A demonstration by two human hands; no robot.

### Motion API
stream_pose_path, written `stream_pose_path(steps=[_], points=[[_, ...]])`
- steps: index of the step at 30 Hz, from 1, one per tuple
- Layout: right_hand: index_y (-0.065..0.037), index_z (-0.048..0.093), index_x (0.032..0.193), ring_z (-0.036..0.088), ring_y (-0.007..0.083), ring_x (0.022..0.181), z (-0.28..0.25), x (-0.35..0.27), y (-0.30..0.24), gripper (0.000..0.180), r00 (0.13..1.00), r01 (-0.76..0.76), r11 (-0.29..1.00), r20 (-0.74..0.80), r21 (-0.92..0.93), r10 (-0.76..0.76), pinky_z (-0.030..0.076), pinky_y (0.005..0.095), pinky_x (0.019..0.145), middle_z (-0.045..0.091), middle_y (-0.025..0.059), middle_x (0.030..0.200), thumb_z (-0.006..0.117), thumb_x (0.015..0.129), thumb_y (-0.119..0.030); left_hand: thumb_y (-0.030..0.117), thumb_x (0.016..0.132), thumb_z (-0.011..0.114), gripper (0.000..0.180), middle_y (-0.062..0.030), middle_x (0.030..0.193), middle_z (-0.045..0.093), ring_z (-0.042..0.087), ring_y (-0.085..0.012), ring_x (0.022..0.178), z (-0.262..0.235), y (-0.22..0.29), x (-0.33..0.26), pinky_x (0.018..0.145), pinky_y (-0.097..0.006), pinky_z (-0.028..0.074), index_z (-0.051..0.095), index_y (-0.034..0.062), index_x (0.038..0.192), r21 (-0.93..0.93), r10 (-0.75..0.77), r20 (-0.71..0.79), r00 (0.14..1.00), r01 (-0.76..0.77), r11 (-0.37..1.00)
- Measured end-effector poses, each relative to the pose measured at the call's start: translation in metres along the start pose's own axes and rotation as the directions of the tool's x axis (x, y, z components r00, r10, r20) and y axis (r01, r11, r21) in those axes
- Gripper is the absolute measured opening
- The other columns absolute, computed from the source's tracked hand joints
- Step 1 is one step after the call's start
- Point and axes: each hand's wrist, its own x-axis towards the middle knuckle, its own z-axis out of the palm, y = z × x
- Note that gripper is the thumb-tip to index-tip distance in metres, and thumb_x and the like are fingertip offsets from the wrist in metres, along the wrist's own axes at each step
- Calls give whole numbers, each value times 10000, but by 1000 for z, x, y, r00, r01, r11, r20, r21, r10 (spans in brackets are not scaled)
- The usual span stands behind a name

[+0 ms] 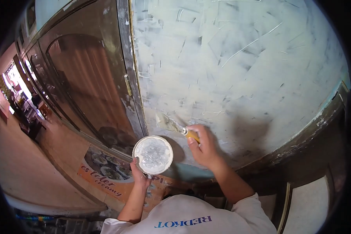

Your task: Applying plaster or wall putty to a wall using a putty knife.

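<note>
Yellow-handled putty knife [175,126] sits clamped in the right hand [204,146], its blade seemingly flat against the plastered wall [238,58] near the wall's lower left edge. The left hand [139,176] grips a round white putty pan [153,154] from beneath, just beside the door frame [130,78].

A dark metal frame [125,74] is being seen running down between the plastered area and a large brown-tinted glass pane [82,82] with an arched shape in it. An orange printed banner [105,175] with pictures of bowls is being shown below the glass. Far left, what may be a bright shop interior [17,93] is being glimpsed.
</note>
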Motion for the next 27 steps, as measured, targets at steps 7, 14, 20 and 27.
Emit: stream_pose_path(steps=[7,14,20,27], points=[[-158,550,1103,556,275,847,-88,62,-45,384,843,363,633,-49,-684,-536,434,402,698,544,95,999,653,740,-91,470,885,355,573,-101,1250,531,528,-262,1120,-2,7,7,954,-381,422,459,63,1275,-76,59,118,991,-50,996],[-210,602,1071,530,212,860,-130,105,-78,430,833,228,285,35,-931,-553,356,342,689,536,48,1021,685,681,-49,469,883,362,571,-101,1242,533,529,-267,1114,0,2,13,948,-389,424,456,65,1274,-67,74,150,986,-65,996],[-174,595,1081,525,230,920,-149,106,-83,365,870,200,231,64,-952,-488,353,363,741,527,60,1028,675,741,-67,438,902,345,569,-118,1270,520,503,-271,1157,-3,5,12,990,-380,381,440,33,1290,-102,53,152,987,-38,994],[-223,604,1067,523,210,889,-159,113,-88,418,798,315,202,143,-927,-586,351,354,733,529,34,1034,681,692,-55,445,900,349,575,-123,1279,511,496,-279,1163,4,2,12,995,-389,377,426,42,1304,-65,35,183,982,-24,998]])
